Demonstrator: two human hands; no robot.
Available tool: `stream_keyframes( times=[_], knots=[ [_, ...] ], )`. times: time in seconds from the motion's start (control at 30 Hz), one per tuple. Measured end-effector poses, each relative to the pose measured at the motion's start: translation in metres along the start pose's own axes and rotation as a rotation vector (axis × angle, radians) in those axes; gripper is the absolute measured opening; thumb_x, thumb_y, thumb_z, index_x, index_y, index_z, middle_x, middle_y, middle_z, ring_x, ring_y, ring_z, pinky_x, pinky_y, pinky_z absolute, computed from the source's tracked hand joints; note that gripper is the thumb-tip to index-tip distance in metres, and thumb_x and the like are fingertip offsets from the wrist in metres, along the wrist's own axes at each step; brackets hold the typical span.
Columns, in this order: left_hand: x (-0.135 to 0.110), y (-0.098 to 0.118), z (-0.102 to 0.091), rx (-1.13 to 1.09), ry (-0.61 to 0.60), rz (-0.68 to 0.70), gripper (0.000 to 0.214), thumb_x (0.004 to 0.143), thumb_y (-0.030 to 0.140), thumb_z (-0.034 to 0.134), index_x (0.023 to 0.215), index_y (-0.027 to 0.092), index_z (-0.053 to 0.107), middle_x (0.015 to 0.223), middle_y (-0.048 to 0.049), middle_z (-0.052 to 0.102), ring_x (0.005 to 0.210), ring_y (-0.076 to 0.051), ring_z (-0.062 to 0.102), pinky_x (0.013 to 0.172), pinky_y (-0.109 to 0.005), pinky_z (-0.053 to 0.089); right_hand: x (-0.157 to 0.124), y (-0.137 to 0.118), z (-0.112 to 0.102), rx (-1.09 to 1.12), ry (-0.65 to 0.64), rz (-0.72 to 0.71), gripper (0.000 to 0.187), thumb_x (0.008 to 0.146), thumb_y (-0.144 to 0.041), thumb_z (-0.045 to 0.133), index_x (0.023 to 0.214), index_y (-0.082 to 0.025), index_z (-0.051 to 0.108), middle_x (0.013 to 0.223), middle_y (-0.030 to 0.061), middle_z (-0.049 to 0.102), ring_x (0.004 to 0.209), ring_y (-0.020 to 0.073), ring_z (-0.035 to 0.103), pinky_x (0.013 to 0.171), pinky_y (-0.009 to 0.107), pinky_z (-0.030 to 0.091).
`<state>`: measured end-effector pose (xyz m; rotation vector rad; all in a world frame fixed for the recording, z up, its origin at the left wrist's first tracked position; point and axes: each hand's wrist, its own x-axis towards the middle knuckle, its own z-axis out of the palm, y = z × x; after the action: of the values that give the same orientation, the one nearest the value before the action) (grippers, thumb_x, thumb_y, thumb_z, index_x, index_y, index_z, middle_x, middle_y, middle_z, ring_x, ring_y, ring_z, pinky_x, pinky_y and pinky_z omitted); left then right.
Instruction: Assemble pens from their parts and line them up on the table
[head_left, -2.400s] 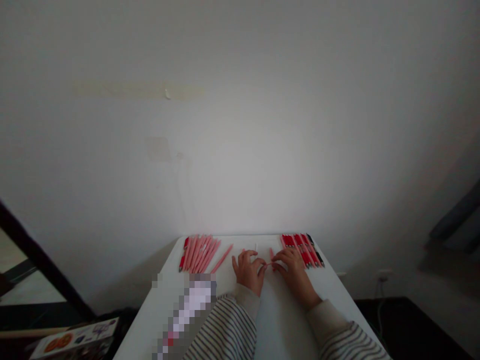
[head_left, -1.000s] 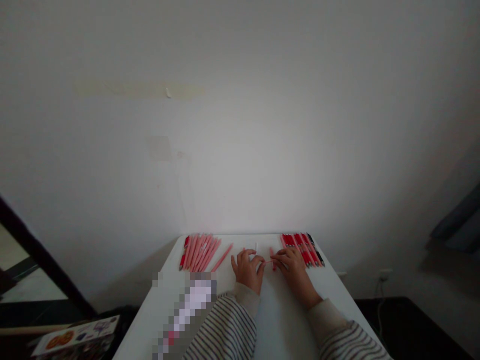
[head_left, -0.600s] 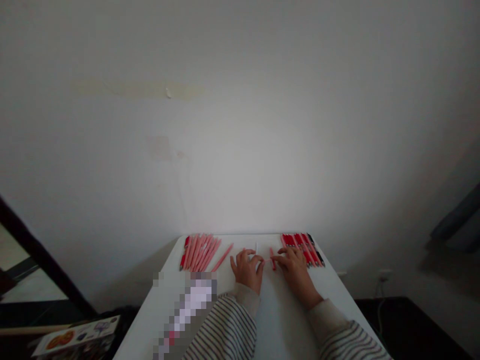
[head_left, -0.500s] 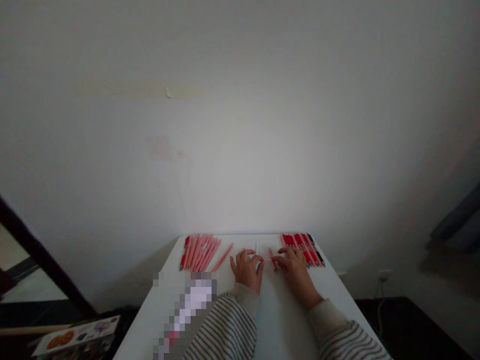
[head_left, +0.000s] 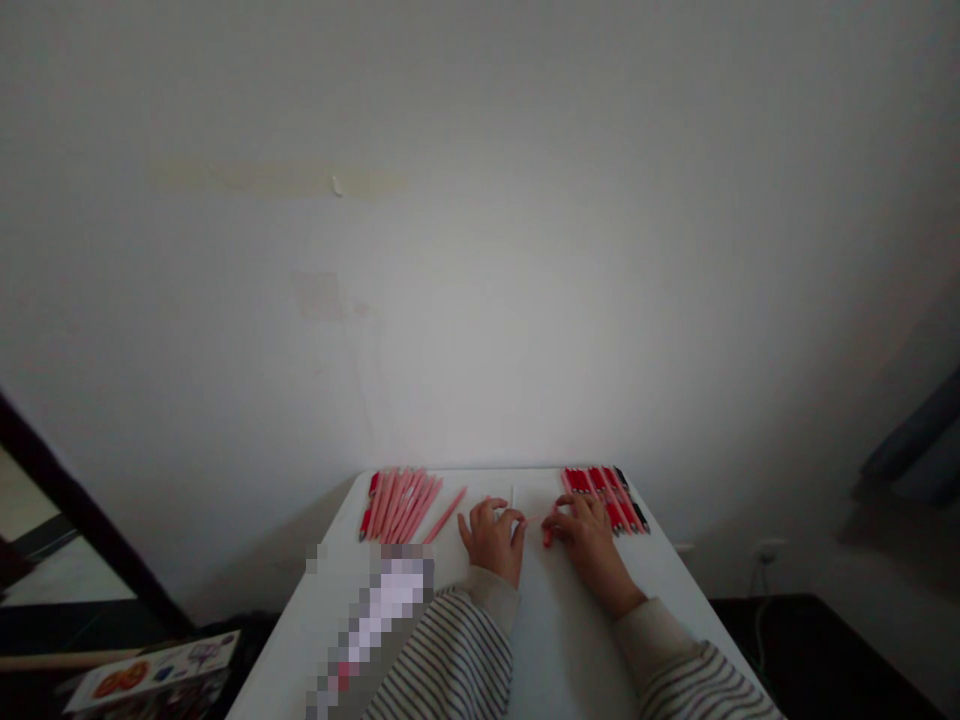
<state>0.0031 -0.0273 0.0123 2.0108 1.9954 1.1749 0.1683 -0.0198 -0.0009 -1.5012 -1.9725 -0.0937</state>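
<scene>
Both my hands rest near the far edge of a white table. My left hand has curled fingers pinching a thin pink pen part that reaches toward the right hand. My right hand is closed on a short red pen piece. A fan of pink pens lies to the left. To the right of my right hand sits a row of red pens, with a black one at its end. A small white piece lies just beyond my hands.
A single pink pen lies slanted beside the pink group. A blank wall rises straight behind the table. A printed box sits low at the left, on the floor. A blurred patch covers part of my left sleeve.
The hands have barely shifted. The red piece in my right hand has moved a little apart from the pink part held by my left hand.
</scene>
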Motion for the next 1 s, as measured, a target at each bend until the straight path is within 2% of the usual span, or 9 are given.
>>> stream_keyframes(
  times=[0.33,0.57,1.0],
  knots=[
    [0.0009,-0.0021,0.0008,0.009,0.037,0.006,0.012,0.077,0.023,0.064,0.081,0.031,0.072,0.108,-0.0011,0.065,0.114,-0.023,0.052,0.109,-0.059,0.022,0.0020,0.0015,0.0018,0.023,0.076,-0.041,0.016,0.082,-0.020,0.061,0.083,-0.031,0.072,0.115,0.0059,0.061,0.112,0.0278,0.047,0.094,0.048,0.038],
    [0.0019,-0.0041,0.0008,0.000,0.045,-0.001,0.011,0.079,0.026,0.062,0.082,0.030,0.072,0.108,-0.0020,0.065,0.110,-0.023,0.052,0.109,-0.058,0.022,0.0056,0.0039,0.0013,0.098,0.114,-0.083,0.014,0.087,-0.025,0.057,0.091,-0.028,0.070,0.102,0.0044,0.067,0.103,0.0240,0.050,0.092,0.041,0.038],
    [0.0023,-0.0043,-0.0004,-0.013,0.039,-0.001,0.012,0.079,0.026,0.062,0.082,0.030,0.072,0.108,-0.0021,0.064,0.109,-0.023,0.052,0.109,-0.058,0.021,0.0052,0.0054,-0.0025,0.032,0.138,-0.026,0.019,0.091,-0.033,0.052,0.093,-0.031,0.071,0.093,0.0040,0.067,0.099,0.0248,0.049,0.094,0.045,0.031]
  ],
)
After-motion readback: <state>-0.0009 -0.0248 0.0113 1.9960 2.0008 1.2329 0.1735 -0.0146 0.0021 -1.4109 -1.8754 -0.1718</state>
